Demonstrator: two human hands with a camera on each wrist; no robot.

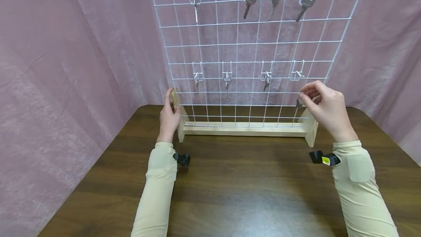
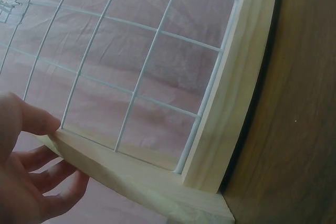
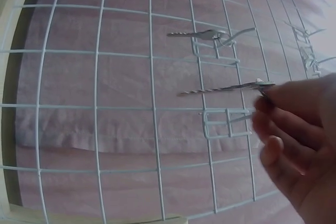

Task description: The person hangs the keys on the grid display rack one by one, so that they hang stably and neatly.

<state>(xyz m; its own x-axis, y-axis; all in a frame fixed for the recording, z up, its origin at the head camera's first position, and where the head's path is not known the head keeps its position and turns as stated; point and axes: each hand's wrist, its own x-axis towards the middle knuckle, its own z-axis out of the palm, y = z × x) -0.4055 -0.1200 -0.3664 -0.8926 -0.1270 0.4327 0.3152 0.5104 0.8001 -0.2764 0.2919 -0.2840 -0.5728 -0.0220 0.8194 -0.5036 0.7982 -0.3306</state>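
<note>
A white wire grid rack [image 1: 237, 43] stands upright in a wooden base [image 1: 243, 130]. My left hand [image 1: 169, 118] holds the base's left wooden end piece [image 2: 142, 182], thumb on one side and curled fingers on the other. At the right, my right hand [image 1: 323, 107] pinches a silver key [image 3: 226, 88] by its ring end between thumb and finger. The key is apart from the hooks, near a bare wire hook [image 3: 227, 124] at the right of the lower row. Other keys hang nearby, such as the lower-row key [image 1: 266, 81].
Several keys hang on the upper row, among them a key [image 1: 250, 1] and the rightmost key [image 1: 306, 4]. Two more lower-row keys, a middle key [image 1: 227, 83] and a left key [image 1: 196, 81], hang too. The brown wooden table [image 1: 243, 185] meets pink curtains [image 1: 82, 65] behind.
</note>
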